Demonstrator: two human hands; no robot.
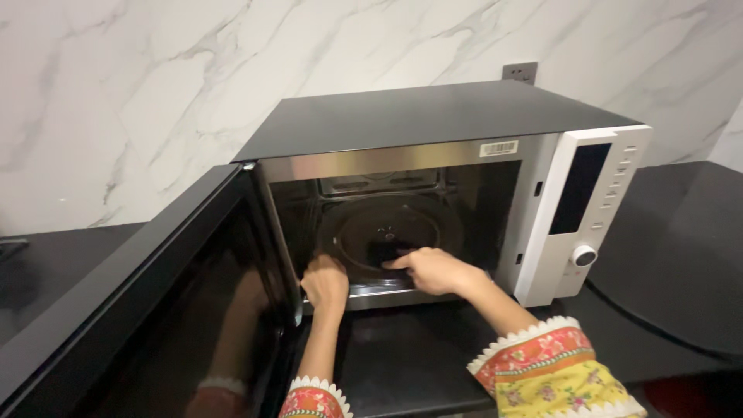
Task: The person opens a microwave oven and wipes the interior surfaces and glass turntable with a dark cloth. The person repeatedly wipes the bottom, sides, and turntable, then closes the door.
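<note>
The glass turntable (387, 228) lies flat inside the open microwave (433, 186) on the dark counter (673, 255). The left hand (325, 282) grips its front-left rim with curled fingers. The right hand (435, 271) rests on its front edge, fingers bent, index pointing left.

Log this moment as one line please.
microwave door open | both hands inside | left hand at glass turntable front edge | right hand on turntable

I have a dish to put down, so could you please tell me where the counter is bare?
Bare counter lies right of the microwave, bordered by its cable, and another strip sits in front of its opening. It is crowded inside, where the left hand and right hand are at the glass turntable; the open door blocks the left.
</note>
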